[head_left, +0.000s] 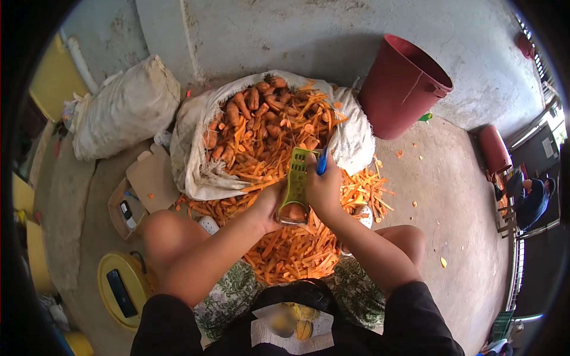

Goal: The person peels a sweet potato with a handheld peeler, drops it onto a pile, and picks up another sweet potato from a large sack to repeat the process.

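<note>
My left hand (268,206) is closed round the lower left side of a green perforated slicer (296,172). A piece of carrot (294,210) shows in the slicer's lower opening. My right hand (323,185) is closed beside the slicer's right edge, with a blue handle (322,162) sticking up from its fingers. Beyond both hands, an open white sack (196,127) holds whole carrots (240,107) and cut strips. Beneath my forearms, a heap of orange carrot sticks (291,255) lies between my legs.
A full white sack (130,110) leans at the left, near an open cardboard box (155,178). A phone (122,293) rests on a yellow lid (113,267). A red bin (401,89) stands behind right. Another person (531,202) sits far right.
</note>
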Tool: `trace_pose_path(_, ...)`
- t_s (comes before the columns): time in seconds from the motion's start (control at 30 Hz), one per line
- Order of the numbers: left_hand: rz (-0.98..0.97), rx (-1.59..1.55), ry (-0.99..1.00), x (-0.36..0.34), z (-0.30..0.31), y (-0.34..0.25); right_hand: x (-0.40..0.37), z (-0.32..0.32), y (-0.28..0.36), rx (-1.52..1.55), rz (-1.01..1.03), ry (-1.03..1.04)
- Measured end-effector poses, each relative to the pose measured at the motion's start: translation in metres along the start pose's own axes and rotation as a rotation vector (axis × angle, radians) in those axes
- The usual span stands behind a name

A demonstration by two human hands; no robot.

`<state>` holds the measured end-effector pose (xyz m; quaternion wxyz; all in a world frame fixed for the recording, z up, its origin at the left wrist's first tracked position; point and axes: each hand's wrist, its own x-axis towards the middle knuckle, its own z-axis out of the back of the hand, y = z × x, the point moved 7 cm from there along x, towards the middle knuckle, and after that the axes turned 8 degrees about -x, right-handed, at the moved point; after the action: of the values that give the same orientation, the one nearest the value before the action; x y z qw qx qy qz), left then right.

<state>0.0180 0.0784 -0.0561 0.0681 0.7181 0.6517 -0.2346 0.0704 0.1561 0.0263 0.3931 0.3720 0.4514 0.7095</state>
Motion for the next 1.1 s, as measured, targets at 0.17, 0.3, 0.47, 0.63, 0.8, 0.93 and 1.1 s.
trace_pose_path(0.17, 0.010, 0.090, -0.016, -0.003, -0.006, -0.002, 0.004, 0.002, -0.005, -0.214, 0.131, -0.095)
trace_pose_path(0.3, 0.038, 0.263, -0.110, -0.004, -0.001, -0.001, 0.010, 0.006, -0.003, -0.363, 0.147, -0.130)
trace_pose_path(0.47, 0.312, 0.401, 0.067, -0.035, -0.024, 0.044, 0.092, 0.088, -0.091, -0.601, -0.072, -0.509)
trace_pose_path(0.63, 0.106, 0.244, 0.035, -0.019, -0.008, 0.006, 0.095, 0.091, -0.089, -0.083, -0.120, -0.465)
trace_pose_path(0.8, 0.009, 0.165, -0.103, -0.008, 0.003, -0.006, 0.040, 0.023, -0.021, 0.177, -0.214, -0.044)
trace_pose_path(0.93, 0.051, 0.060, -0.045, -0.006, 0.000, -0.003, 0.010, -0.003, -0.010, -0.003, -0.059, 0.053)
trace_pose_path(1.1, 0.010, -0.007, -0.074, -0.014, -0.008, -0.003, 0.002, -0.001, -0.005, -0.104, 0.068, -0.028)
